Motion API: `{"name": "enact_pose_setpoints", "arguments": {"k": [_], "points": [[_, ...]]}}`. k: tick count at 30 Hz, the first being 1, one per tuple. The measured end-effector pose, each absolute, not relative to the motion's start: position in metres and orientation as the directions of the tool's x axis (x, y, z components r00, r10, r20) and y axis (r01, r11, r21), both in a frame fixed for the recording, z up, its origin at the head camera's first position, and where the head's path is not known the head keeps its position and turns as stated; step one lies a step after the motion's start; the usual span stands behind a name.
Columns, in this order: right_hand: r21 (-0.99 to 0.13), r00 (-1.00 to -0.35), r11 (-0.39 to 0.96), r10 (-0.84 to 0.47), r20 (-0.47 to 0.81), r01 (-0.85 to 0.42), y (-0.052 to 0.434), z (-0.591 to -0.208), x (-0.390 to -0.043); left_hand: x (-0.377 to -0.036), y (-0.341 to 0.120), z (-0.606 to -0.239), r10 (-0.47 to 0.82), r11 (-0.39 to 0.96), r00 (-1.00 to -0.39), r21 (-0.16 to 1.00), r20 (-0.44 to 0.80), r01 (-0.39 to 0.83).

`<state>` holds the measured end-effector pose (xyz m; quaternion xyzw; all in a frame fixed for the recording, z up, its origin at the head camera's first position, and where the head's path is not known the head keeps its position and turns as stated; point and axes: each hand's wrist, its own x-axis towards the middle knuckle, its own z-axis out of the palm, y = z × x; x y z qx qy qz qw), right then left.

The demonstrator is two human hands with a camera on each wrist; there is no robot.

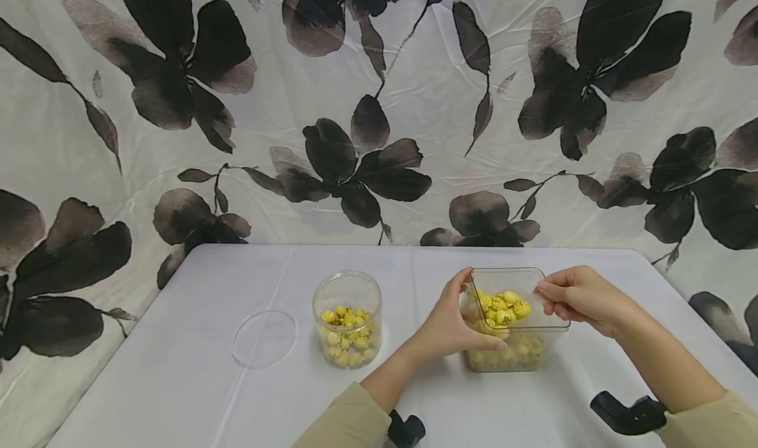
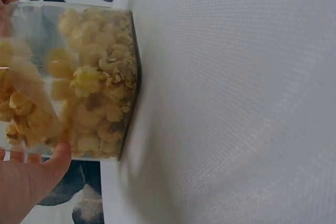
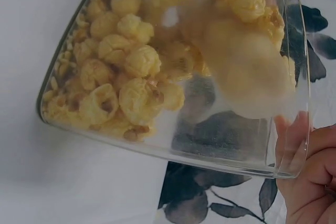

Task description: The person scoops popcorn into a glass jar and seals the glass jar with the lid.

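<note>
A clear rectangular container [image 1: 521, 329] stands at the right of the table, with yellow popcorn [image 1: 503, 310] inside. My left hand [image 1: 447, 323] grips its left side, the thumb across the front wall and fingers behind. At the right rim, my right hand [image 1: 583, 300] has its fingertips on the edge and pinches it. Popcorn [image 2: 107, 82] fills the lower part of the container in the left wrist view. Through the clear walls in the right wrist view, more popcorn [image 3: 139, 98] is piled up toward the opening on the side by my left hand.
Left of the container stands a round clear jar [image 1: 349, 293] holding popcorn, its top uncovered. A thin clear round lid [image 1: 264, 339] lies flat farther left on the white table [image 1: 177, 369]. Behind hangs a flower-print cloth [image 1: 379, 73]. Black wrist-worn devices [image 1: 630, 413] show near both sleeves.
</note>
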<state>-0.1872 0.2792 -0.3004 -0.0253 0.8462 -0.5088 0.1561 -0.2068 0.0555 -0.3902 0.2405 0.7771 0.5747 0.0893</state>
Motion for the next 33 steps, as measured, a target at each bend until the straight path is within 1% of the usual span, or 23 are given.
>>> {"name": "enact_pose_setpoints", "arguments": {"k": [10, 16, 24, 30, 33], "points": [[-0.874, -0.95, 0.471, -0.196, -0.241, 0.124, 0.282, -0.301, -0.187, -0.207, 0.055, -0.391, 0.482, 0.216, -0.865, 0.937, 0.141, 0.274], [-0.859, -0.96, 0.504, -0.187, -0.21, 0.09, 0.288, -0.301, -0.186, -0.208, 0.056, -0.391, 0.481, 0.218, -0.865, 0.936, 0.144, 0.278], [-0.872, -0.965, 0.485, -0.187, -0.186, 0.074, 0.294, -0.301, -0.186, -0.208, 0.054, -0.39, 0.485, 0.217, -0.863, 0.936, 0.144, 0.278], [-0.855, -0.971, 0.517, -0.189, -0.144, 0.026, 0.292, -0.304, -0.191, -0.208, 0.055, -0.391, 0.486, 0.219, -0.863, 0.936, 0.14, 0.275], [-0.848, -0.972, 0.53, -0.186, -0.142, 0.022, 0.292, -0.304, -0.192, -0.208, 0.056, -0.391, 0.486, 0.22, -0.862, 0.935, 0.141, 0.278]]}}
